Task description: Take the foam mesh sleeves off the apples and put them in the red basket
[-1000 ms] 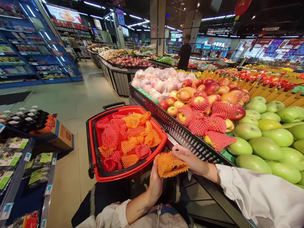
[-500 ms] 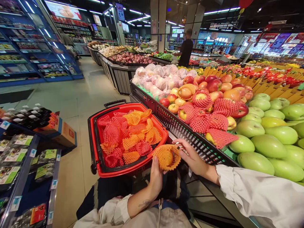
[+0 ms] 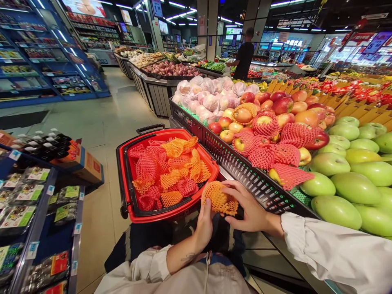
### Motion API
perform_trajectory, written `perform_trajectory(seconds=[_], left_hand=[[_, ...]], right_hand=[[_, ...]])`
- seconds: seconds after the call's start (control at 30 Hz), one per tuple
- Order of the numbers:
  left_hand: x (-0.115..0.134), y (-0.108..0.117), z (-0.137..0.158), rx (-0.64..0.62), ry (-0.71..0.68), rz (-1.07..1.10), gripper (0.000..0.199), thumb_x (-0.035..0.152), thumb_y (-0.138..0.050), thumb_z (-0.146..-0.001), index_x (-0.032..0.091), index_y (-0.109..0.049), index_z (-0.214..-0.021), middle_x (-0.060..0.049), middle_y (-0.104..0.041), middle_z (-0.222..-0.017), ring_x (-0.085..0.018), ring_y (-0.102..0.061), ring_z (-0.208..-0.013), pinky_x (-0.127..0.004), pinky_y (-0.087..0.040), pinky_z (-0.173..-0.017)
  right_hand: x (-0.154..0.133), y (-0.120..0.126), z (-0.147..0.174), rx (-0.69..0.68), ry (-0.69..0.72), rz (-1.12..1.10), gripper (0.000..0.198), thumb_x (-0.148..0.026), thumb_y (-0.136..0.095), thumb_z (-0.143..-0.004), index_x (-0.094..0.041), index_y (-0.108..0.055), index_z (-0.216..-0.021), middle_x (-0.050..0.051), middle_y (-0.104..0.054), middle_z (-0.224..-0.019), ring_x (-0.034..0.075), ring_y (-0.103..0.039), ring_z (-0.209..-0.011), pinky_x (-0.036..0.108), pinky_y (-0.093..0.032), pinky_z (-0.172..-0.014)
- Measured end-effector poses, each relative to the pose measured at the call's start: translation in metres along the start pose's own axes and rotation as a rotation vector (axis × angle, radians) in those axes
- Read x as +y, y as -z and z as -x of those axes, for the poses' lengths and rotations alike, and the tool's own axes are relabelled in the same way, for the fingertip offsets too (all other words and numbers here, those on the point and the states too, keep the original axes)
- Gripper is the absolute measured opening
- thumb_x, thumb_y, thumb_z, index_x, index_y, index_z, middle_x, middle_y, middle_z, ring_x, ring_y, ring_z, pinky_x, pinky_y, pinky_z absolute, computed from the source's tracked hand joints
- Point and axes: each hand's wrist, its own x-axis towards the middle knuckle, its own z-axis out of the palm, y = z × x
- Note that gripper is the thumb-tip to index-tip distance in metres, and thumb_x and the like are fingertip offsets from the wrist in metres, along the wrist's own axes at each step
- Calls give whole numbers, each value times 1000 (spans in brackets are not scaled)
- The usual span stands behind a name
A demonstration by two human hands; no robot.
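The left hand [image 3: 204, 228] angles up from below, thumb and fingers pinching an orange foam net [image 3: 218, 197] beside the red basket [image 3: 174, 216]; the right hand [image 3: 250, 209] reaches across, loosely spread, fingers curved against the net. Apples [image 3: 282, 105] lie beyond.

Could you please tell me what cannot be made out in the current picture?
All in the head view:
- Most fingers of the left hand: hidden behind the orange foam net.
- The floor of the red basket: covered by piled foam nets.
- The white right sleeve's far end: cut off by the frame edge.
- Shelf price tags' writing: too small.
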Motion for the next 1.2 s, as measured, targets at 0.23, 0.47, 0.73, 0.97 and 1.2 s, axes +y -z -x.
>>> perform_trajectory(seconds=[0.23, 0.47, 0.73, 0.97, 1.2], left_hand=[[5, -1, 7, -159, -35, -198, 84, 64, -63, -87, 23, -37, -155, -14, -50, -154, -30, -61, -124, -42, -55, -99], [13, 0, 14, -214, -164, -324, 60, 54, -59, -94, 27, -36, -143, -12, -58, -138, -20, -65, -100, -32, -56, -80], [16, 6, 6, -186, -251, -487, 31, 53, -60, -94, 23, -53, -101, 1, -60, -85, -12, -54, -69, -22, -49, -62], [24, 14, 0, -131, -341, -715, 36, 54, -57, -95, 22, -48, -81, 7, -44, -63, -9, -45, -52, -21, -37, -50], [24, 3, 4, -131, -267, -546, 42, 63, -53, -93, 23, -45, -84, 8, -48, -58, -9, -47, -47, -19, -41, -46]], right_hand=[[13, -12, 2, 150, -199, 60, 73, -41, -84, -75, -24, -38, -129, 15, -57, -125, 31, -62, -114, 48, -53, -97], [8, -14, 0, 194, -421, -199, 94, -31, -80, -75, -20, -21, -147, 19, -53, -137, 31, -59, -126, 49, -50, -105], [8, -9, -3, 127, -400, -321, 91, -36, -87, -71, -23, -39, -147, 16, -48, -148, 33, -47, -139, 55, -36, -120], [7, -17, -1, 39, -628, -854, 107, -32, -96, -55, -27, -35, -143, 13, -52, -138, 28, -63, -119, 47, -53, -103], [5, -14, -5, 64, -748, -1011, 102, -38, -96, -56, -28, -38, -140, 9, -62, -126, 26, -66, -113, 49, -50, -105]])
